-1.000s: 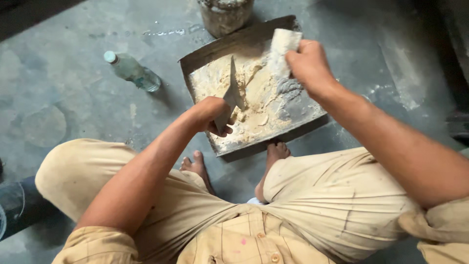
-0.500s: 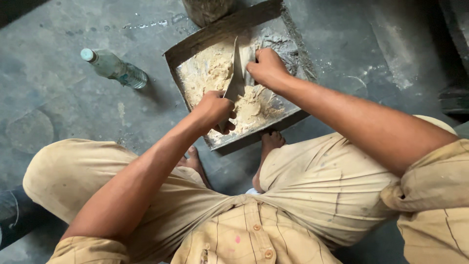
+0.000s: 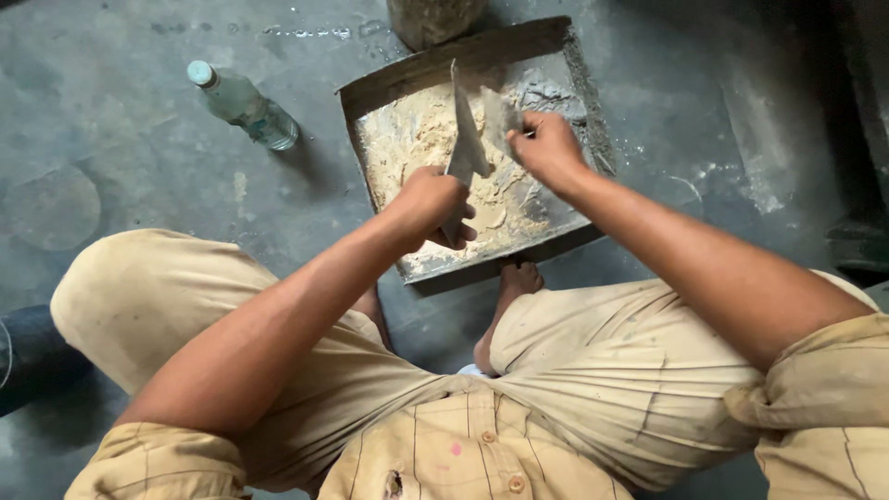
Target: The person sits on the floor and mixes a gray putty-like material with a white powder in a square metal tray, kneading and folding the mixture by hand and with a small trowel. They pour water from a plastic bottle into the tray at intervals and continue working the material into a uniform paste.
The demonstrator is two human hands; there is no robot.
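Above the middle of the metal tray (image 3: 407,85), on the grey floor between the squatting knees: a trowel (image 3: 466,139), blade standing nearly upright, long axis running from the handle near the body up and away toward the tray's far wall. Left hand (image 3: 433,206) wrapped shut round the handle at the blade's lower end, knuckles over the tray's near half. Right hand (image 3: 548,148) just to the right of the blade, fingers pinched on a smaller flat scraper (image 3: 500,118), its edge brought close against the trowel's right face; touching or a hair apart, cannot tell. Both tools held above the pale, sandy putty (image 3: 417,139) spread across the tray bed, thickest on the left half, thin and smeared grey on the right. Of the two hands, the right sits nearer the blade's upper part, the left nearer the body and lower on the tool. Beyond the tray's far edge, a stained bucket (image 3: 435,18), only partly in view. Well apart to the left, a plastic bottle (image 3: 245,106) lying on its side.
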